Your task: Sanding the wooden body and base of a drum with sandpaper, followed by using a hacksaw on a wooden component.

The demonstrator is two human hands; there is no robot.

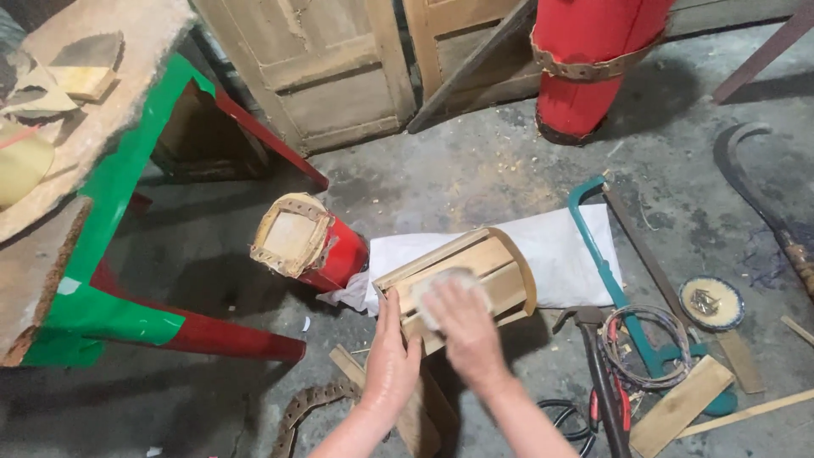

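Dusty concrete floor (475, 170), wood drum shell (462, 276) lying on a white sack (560, 246), left hand (392, 352) flat against its side, right hand (465, 326) pressing a pale sanding pad (441, 293) on the slats, looks mid-sanding, no skin on, finished red drum (309, 242) beside.

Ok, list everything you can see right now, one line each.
wooden drum frame: one, pale wood, centre floor, on the white sack
white sack: one, under the frame
red drum: one, lying left of the frame
large red drum: one, top
bow saw: one, teal, right
hammer: one, dark, beside the wire coil
small dish: one, right
sanding pad: one, whitish, under the right hand
left hand: steadies the frame
right hand: presses the pad
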